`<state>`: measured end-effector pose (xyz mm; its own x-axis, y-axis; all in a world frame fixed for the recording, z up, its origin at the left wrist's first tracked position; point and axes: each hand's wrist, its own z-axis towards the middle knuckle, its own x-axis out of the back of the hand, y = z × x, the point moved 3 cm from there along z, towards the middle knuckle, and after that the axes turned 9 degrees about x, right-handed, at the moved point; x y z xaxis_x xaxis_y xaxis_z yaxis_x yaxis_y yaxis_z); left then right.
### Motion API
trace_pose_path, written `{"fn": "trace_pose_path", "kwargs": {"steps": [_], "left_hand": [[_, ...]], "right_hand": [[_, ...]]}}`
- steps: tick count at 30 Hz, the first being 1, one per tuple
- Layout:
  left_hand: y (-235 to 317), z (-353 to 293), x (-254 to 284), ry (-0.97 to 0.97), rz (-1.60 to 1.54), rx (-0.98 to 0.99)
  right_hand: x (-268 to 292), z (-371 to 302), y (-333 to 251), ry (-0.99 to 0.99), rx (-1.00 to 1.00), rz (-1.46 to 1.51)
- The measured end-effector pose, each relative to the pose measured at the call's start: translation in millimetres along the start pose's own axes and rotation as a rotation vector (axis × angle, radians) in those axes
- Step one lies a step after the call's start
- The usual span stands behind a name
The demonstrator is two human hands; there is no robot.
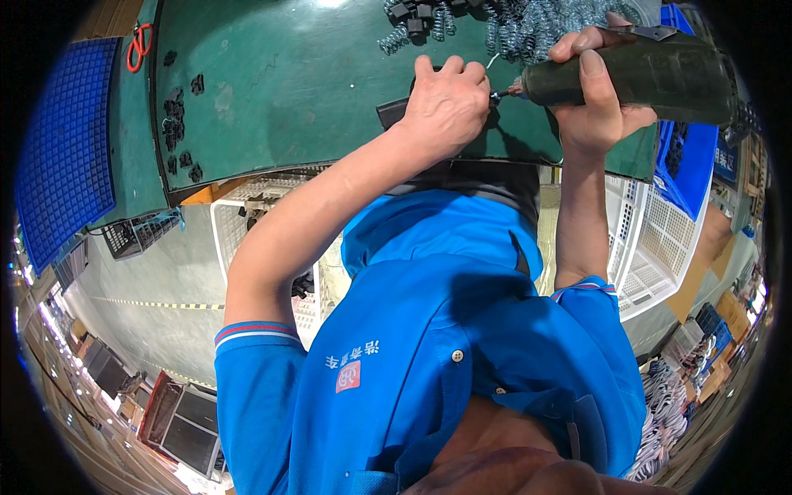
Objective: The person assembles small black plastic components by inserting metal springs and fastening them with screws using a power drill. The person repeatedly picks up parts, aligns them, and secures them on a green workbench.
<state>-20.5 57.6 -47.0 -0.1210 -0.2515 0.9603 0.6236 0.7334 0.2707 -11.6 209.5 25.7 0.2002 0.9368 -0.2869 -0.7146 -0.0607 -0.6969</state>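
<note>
My left hand (447,106) is closed over a black part (393,114) at the near side of the green bench (289,91). One end of that part sticks out to the left; my fingers hide the rest, so its full shape cannot be made out. In my right hand (596,103) lies a dark green power screwdriver (639,78), held level, fingers wrapped round its body. Its bit (500,95) points left and reaches close beside my left fingers. Whether the tip touches a screw is too small to tell.
Coil springs (532,29) and small black blocks (415,18) are heaped at the far side. Small black pieces (173,120) and red-handled scissors (139,48) lie left. A blue grid tray (70,136) stands far left, a blue bin (697,165) right, white crates (652,256) below the bench edge.
</note>
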Motion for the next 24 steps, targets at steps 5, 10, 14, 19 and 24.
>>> {"fn": "trace_pose_path", "kwargs": {"steps": [5, 10, 14, 19, 24], "left_hand": [[0.0, -0.3, -0.6, 0.005, -0.010, 0.007], [-1.1, -3.5, -2.6, 0.111, -0.047, -0.005], [-2.1, -2.8, -1.5, 0.066, -0.035, -0.018], [-1.9, -5.3, 4.6, 0.038, -0.014, -0.014], [-4.4, -2.1, 5.2, -0.054, -0.005, -0.005]], "right_hand": [[-5.9, -11.3, 0.4, -0.122, 0.041, -0.079], [-27.6, -12.7, -8.2, -0.436, 0.105, -0.139], [-20.4, -23.1, 2.1, -0.398, -0.007, -0.053], [-6.3, -6.1, -3.7, -0.434, -0.075, 0.025], [36.9, 34.8, -100.7, 0.190, -0.081, 0.201]]}}
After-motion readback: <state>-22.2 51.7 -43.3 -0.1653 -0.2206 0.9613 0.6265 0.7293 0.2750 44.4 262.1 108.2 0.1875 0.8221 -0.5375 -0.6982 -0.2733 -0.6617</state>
